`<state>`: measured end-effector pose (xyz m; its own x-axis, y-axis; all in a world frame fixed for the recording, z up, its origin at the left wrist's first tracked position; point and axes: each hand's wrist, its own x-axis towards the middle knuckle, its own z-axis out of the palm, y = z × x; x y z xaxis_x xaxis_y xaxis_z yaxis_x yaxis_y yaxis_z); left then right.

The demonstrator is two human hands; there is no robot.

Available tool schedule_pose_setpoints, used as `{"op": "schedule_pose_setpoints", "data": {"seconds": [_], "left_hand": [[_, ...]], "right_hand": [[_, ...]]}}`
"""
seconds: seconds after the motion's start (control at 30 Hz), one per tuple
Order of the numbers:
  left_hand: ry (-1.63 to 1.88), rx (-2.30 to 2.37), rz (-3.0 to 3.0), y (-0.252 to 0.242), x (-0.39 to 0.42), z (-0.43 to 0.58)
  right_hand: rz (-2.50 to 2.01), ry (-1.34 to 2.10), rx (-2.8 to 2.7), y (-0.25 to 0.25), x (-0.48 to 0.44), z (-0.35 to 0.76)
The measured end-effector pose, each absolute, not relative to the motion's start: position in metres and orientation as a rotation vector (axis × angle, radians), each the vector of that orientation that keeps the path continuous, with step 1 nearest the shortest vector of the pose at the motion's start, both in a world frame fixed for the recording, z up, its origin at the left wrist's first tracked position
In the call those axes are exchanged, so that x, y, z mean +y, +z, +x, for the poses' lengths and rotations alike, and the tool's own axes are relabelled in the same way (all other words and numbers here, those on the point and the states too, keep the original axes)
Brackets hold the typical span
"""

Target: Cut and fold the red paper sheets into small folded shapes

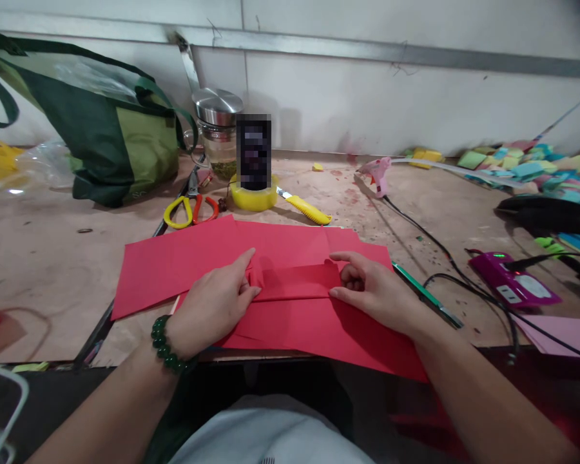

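On red sheets (294,325), folded strip (299,281) between left hand (217,299) and right hand (374,283), grips wide

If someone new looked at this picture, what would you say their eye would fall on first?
Probably the bright red sheets at the table's near edge, with the left hand and right hand at either end of a folded red strip. Next might come the large green bag at the back left, then the heaped pastel pieces at the far right.
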<state>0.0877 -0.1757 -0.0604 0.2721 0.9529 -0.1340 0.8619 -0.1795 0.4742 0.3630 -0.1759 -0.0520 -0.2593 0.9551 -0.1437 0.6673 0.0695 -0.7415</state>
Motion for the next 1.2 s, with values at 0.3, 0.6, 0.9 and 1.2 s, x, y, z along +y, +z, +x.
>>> {"op": "schedule_pose_setpoints", "data": {"seconds": [0.3, 0.6, 0.9, 1.2], "left_hand": [[0.223, 1.602, 2.102, -0.057, -0.171, 0.088], [0.299, 1.508, 2.023, -0.051, -0.164, 0.087], [0.33, 1.514, 2.117, -0.052, -0.167, 0.09], [0.521, 1.418, 1.766, -0.053, -0.163, 0.083]], "right_hand": [[-1.637, 0.975, -2.056, -0.052, -0.172, 0.362], [-1.607, 0.934, -2.069, -0.064, -0.169, 0.368], [-1.629, 0.918, -2.105, -0.058, -0.168, 0.365], [-1.648, 0.937, -2.117, -0.057, -0.167, 0.365]]}}
